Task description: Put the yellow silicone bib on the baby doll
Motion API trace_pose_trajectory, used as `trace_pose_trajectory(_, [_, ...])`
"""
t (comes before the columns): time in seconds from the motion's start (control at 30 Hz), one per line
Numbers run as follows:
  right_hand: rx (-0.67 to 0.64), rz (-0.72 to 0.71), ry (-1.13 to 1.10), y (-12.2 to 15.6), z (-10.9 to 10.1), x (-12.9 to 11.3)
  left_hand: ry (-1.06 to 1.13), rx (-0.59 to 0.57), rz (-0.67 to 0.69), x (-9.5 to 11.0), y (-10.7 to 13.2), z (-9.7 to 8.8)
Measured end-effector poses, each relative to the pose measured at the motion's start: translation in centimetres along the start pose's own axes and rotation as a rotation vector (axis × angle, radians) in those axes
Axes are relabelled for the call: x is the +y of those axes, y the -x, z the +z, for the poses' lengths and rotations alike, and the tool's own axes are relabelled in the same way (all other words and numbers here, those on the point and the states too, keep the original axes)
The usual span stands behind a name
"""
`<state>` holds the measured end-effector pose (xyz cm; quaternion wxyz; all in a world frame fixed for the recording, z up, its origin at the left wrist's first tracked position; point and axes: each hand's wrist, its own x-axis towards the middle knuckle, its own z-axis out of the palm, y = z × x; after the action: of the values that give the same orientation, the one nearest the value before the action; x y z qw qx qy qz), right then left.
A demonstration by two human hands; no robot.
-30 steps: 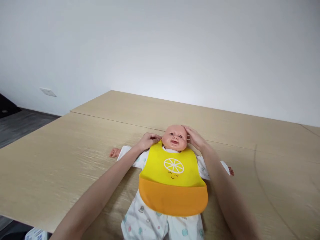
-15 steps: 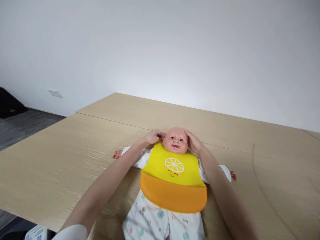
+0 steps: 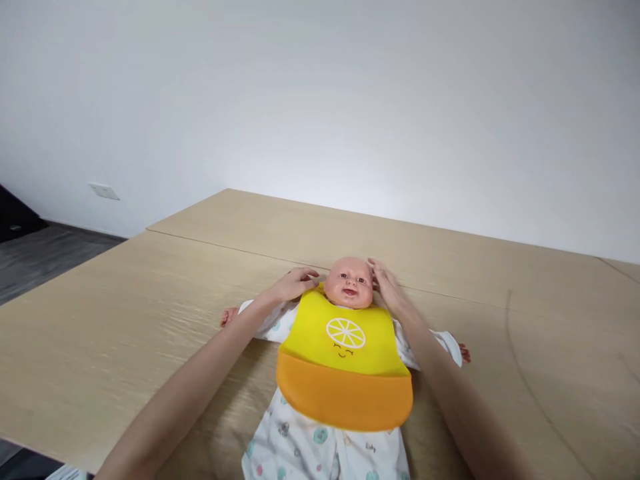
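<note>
Left hand loosely curled at bib collar, right hand open against doll head

Baby doll lies face-up on the counter, arms spread, in a white patterned romper. Yellow bib with orange pocket and lemon print covers its chest.
</note>
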<state>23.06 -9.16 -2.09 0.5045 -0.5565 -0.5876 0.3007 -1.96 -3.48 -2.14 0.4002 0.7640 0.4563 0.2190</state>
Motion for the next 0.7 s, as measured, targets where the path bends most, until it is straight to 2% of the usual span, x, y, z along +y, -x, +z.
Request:
trace_pose_trajectory(0.1, [0.108, -0.292, 0.294, 2.8, -2.0, -2.4, 0.074, -0.080, 0.027, -0.1, 0.2, 0.0])
trace_pose_trajectory(0.13, [0.083, -0.408, 0.383, 4.0, -2.4, -3.8, 0.082, -0.109, 0.037, -0.2, 0.2, 0.1])
trace_pose_trajectory(0.17, [-0.038, -0.488, 0.457, 5.4, -2.7, -5.3, 0.077, -0.135, 0.045, -0.3, 0.1, 0.1])
trace_pose_trajectory(0.23, [-0.369, -0.556, 0.621, 8.2, -2.3, -8.6, 0.050, -0.155, 0.057, -0.7, 0.0, 0.2])
trace_pose_trajectory(0.33, [-0.583, -0.678, 0.841, 12.2, -0.3, -12.1, 0.020, -0.132, 0.084, -1.2, -0.2, 0.3])
trace_pose_trajectory(0.37, [-0.556, -0.699, 0.919, 13.2, 0.5, -12.6, 0.016, -0.122, 0.097, -1.3, -0.3, 0.4])
trace_pose_trajectory(0.43, [-0.381, -0.800, 1.049, 14.5, 1.7, -13.0, 0.011, -0.110, 0.122, -1.4, -0.4, 0.5])
trace_pose_trajectory(0.5, [-0.272, -0.856, 1.123, 15.0, 2.4, -12.7, 0.013, -0.107, 0.132, -1.4, -0.5, 0.5])
trace_pose_trajectory(0.7, [-0.263, -0.986, 1.114, 15.3, 3.1, -12.1, 0.022, -0.120, 0.085, -0.6, -0.2, 0.3])
